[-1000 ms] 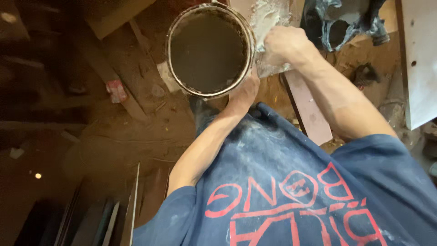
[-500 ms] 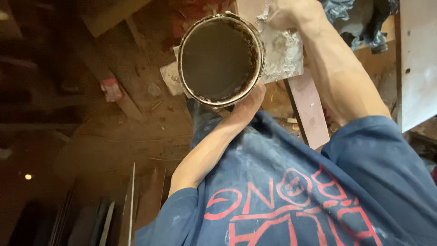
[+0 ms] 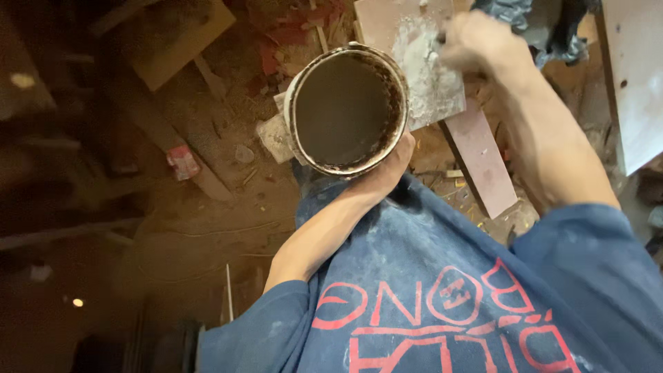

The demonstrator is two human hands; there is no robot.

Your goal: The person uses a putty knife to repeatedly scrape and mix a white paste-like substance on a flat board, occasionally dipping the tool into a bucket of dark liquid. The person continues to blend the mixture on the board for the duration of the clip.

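Bucket (image 3: 345,110), round, rim crusted dark, filled with grey-brown paste, held up over littered floor (image 3: 207,207). Left hand (image 3: 387,169) clasped against near wall of bucket, fingers wrapped under and out of sight. Right hand (image 3: 476,41) raised at upper right, blurred, closed over edge of flat board (image 3: 407,34) dusted with white powder; grip on any tool cannot be told. Board just beside bucket, partly behind its rim. Pinkish plank (image 3: 483,166) lying on floor below board. Small red-and-white packet (image 3: 183,162) on floor, well apart to left.
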